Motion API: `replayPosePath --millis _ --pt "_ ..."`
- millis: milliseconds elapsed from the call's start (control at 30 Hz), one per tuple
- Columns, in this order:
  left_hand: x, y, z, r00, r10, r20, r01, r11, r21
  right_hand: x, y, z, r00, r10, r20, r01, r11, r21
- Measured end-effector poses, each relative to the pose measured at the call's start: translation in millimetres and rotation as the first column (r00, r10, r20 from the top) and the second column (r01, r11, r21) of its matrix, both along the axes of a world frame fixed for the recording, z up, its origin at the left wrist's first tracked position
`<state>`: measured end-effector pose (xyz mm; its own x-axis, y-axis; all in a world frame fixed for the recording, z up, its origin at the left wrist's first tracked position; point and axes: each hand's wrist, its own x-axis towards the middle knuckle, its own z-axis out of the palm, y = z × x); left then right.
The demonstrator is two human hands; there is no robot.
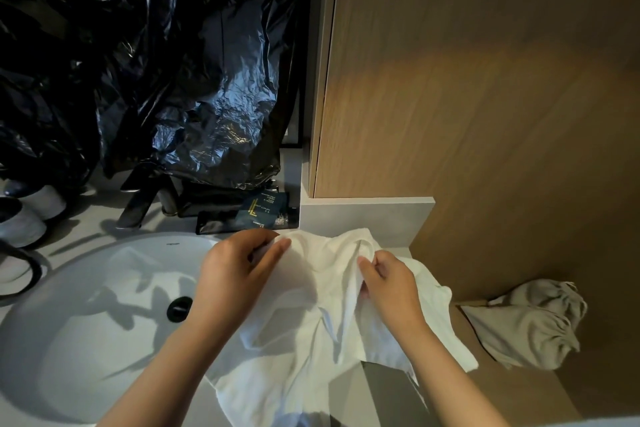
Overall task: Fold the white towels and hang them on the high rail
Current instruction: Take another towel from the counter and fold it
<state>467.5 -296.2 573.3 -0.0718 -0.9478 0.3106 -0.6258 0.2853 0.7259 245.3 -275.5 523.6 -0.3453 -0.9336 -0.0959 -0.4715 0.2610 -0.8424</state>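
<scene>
Towel runs from bottom centre up to mid-frame, both hands on its far edge.
Nearest me its loose end drops over the counter front. Further up, left hand pinches the far-left corner beside the sink, and right hand grips a bunched fold at the far right. That edge lies crosswise between them, both equally near. I judge the next fold brings it down the long axis. Beyond, a black bag fills the upper left; no rail in view.
</scene>
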Motion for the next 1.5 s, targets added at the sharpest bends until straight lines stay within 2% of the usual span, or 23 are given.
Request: replayPosePath --millis 133,200,267,333,367,433,533,633,700,767,867,967,1033,1133,1233,1267,1333,1433,1500 --pt "-1 -3 0 0.999 0.025 -0.046 -0.025 1.000 0.006 -7 6 51 0.955 0.025 0.294 0.024 0.987 -0.160" --pt "-5 -6 0 0.995 0.055 -0.085 -0.053 0.998 0.015 -14 6 80 0.844 0.084 0.530 0.029 0.979 -0.202" --pt "-13 -9 2 0.978 0.084 -0.189 -0.080 0.996 0.029 -19 1 93 0.692 0.053 0.720 0.086 0.984 -0.155" --pt "-23 -13 -1 0.951 0.103 -0.292 -0.086 0.994 0.072 -22 -6 88 0.633 -0.070 0.771 0.148 0.988 -0.032" --pt "-28 -15 -3 0.955 0.089 -0.283 -0.063 0.993 0.098 -22 -7 81 0.621 -0.126 0.774 0.159 0.987 0.033" --pt "-34 -17 -14 0.978 0.021 -0.205 0.015 0.985 0.171 -23 -5 59 0.636 -0.179 0.751 0.126 0.984 0.128" --pt "-38 -9 -30 0.983 -0.041 -0.181 0.088 0.960 0.264 -29 7 24 0.793 -0.175 0.583 0.091 0.981 0.171" --pt "-35 2 -38 0.976 0.019 -0.215 0.035 0.969 0.246 -28 23 9 0.940 0.033 0.339 -0.058 0.996 0.065" --pt "-31 7 -40 0.961 0.091 -0.260 -0.027 0.971 0.238 -26 33 4 0.972 0.184 0.146 -0.184 0.983 -0.016" --pt "-26 10 -41 0.936 0.177 -0.305 -0.092 0.958 0.273 -24 37 2 0.957 0.281 -0.068 -0.285 0.957 -0.059" --pt "-19 15 -43 0.909 0.248 -0.336 -0.131 0.933 0.334 -19 32 -3 0.874 0.428 -0.229 -0.454 0.888 -0.072" --pt "-16 20 -43 0.866 0.267 -0.424 -0.109 0.926 0.361 -12 17 -12 0.707 0.596 -0.380 -0.627 0.777 0.052" --pt "-14 21 -41 0.829 0.285 -0.480 -0.099 0.921 0.376 -8 8 -19 0.601 0.666 -0.443 -0.682 0.716 0.152" --pt "-9 20 -39 0.775 0.308 -0.551 -0.069 0.909 0.412 -5 -3 -22 0.518 0.707 -0.481 -0.706 0.671 0.227" --pt "-5 21 -38 0.770 0.309 -0.559 -0.048 0.900 0.433 -5 -7 -9 0.487 0.686 -0.541 -0.700 0.677 0.229" --pt "-4 22 -37 0.765 0.310 -0.565 -0.043 0.900 0.435 -6 -6 -4 0.509 0.672 -0.539 -0.693 0.691 0.207" --pt "-4 22 -35 0.737 0.298 -0.607 -0.007 0.901 0.435 -7 0 12 0.610 0.653 -0.448 -0.680 0.722 0.126" --pt "-10 22 -24 0.702 0.234 -0.672 0.099 0.903 0.417 -4 11 44 0.760 0.626 -0.177 -0.644 0.762 -0.068" --pt "-14 21 -13 0.642 0.190 -0.742 0.181 0.904 0.388 0 17 64 0.798 0.602 0.000 -0.590 0.782 -0.201"
